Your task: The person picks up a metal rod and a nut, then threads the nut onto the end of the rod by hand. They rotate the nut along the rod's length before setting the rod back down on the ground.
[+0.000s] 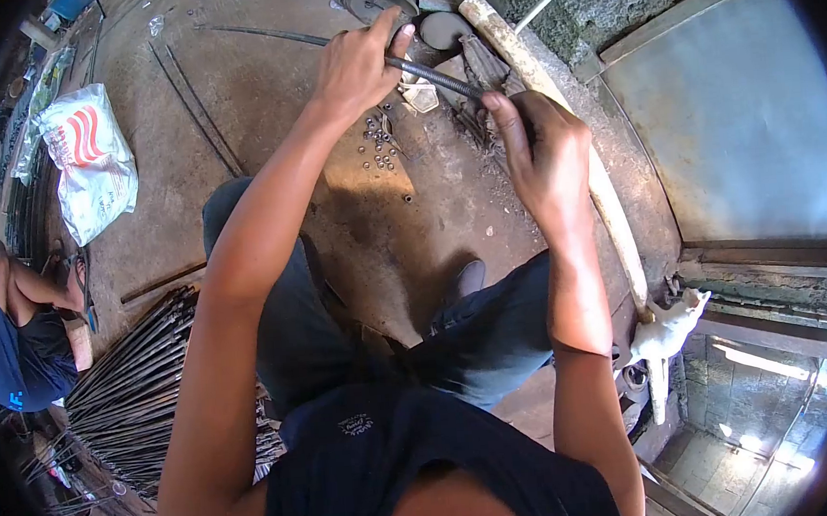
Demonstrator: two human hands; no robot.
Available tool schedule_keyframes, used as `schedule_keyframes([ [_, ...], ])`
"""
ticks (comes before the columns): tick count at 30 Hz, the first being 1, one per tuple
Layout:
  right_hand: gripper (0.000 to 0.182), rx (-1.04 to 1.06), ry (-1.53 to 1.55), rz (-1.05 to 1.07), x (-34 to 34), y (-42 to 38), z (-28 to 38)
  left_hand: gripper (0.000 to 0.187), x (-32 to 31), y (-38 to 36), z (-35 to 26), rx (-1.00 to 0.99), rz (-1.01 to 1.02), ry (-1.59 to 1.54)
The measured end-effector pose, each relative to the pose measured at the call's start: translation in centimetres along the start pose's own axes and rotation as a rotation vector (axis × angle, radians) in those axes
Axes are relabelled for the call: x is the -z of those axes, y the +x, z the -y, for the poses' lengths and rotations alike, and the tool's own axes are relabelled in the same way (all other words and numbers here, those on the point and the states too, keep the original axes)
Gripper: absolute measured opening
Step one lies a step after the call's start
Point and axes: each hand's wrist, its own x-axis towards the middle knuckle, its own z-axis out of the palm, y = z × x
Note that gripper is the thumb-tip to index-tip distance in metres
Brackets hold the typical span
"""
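A long dark metal rod (439, 79), threaded toward its right end, runs across in front of me. My left hand (359, 67) is closed around it partway along, with the index finger and thumb pointing up and right. At the threaded end, my right hand (550, 148) pinches the rod between thumb and curled fingers; whether a nut sits under those fingers is hidden. Below the rod, several loose nuts (382, 150) are scattered on the concrete floor (259, 106).
A bundle of dark rods (139, 383) lies at left, near a seated person's leg (46, 284). A white sack (90, 161) rests on the floor. Scrap metal discs (444, 31) and a white pipe (617, 225) lie along the right wall. Two thin rods (197, 110) lie left of my hands.
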Motion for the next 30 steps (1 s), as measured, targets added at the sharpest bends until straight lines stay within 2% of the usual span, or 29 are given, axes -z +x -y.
schedule_keyframes([
  [3,0.028,0.097,0.005,-0.042,-0.9,0.1,-1.1,0.04,0.0,-0.1,-0.1,0.005,0.009,-0.007],
  [7,0.028,0.05,0.067,-0.029,-0.7,0.1,-0.7,0.041,0.0,0.0,-0.1,-0.004,-0.011,-0.006],
  [9,0.026,0.172,0.09,-0.173,-1.3,0.0,-1.2,0.041,0.1,0.0,-0.2,0.012,0.008,-0.007],
  [12,0.027,0.192,0.14,-0.221,-1.4,0.0,-0.8,0.042,0.2,0.1,-0.6,0.051,0.057,-0.002],
  [14,0.028,0.199,0.138,-0.212,-1.2,0.1,-0.7,0.043,0.1,0.1,-0.4,0.074,0.087,0.006],
  [16,0.029,0.203,0.133,-0.204,-1.0,0.2,-0.9,0.043,-0.4,0.0,-0.1,-0.008,0.009,-0.005],
  [19,0.03,0.222,0.157,-0.176,-0.8,0.3,-1.3,0.044,-0.3,0.1,-0.2,0.034,0.042,-0.023],
  [21,0.03,-0.164,0.697,-0.082,-0.5,0.1,-1.4,0.044,0.0,0.2,-0.2,0.042,0.039,-0.012],
  [22,0.029,-0.219,0.903,-0.059,-0.1,0.2,-1.7,0.044,0.0,0.3,-0.3,0.048,0.038,-0.003],
  [23,0.029,-0.22,0.896,-0.065,0.5,0.4,-1.8,0.044,0.1,0.4,-0.3,0.043,0.038,-0.01],
  [25,0.03,-0.427,1.391,0.019,1.6,0.8,-2.0,0.044,0.3,0.4,-0.4,0.104,0.078,-0.036],
  [27,0.029,-0.457,1.437,0.013,1.9,0.8,-2.4,0.044,0.4,0.4,-0.5,0.1,0.083,-0.029],
  [30,0.023,-0.344,1.286,-0.054,1.6,0.4,-2.8,0.042,0.2,0.4,-0.2,0.029,-0.002,0.006],
])
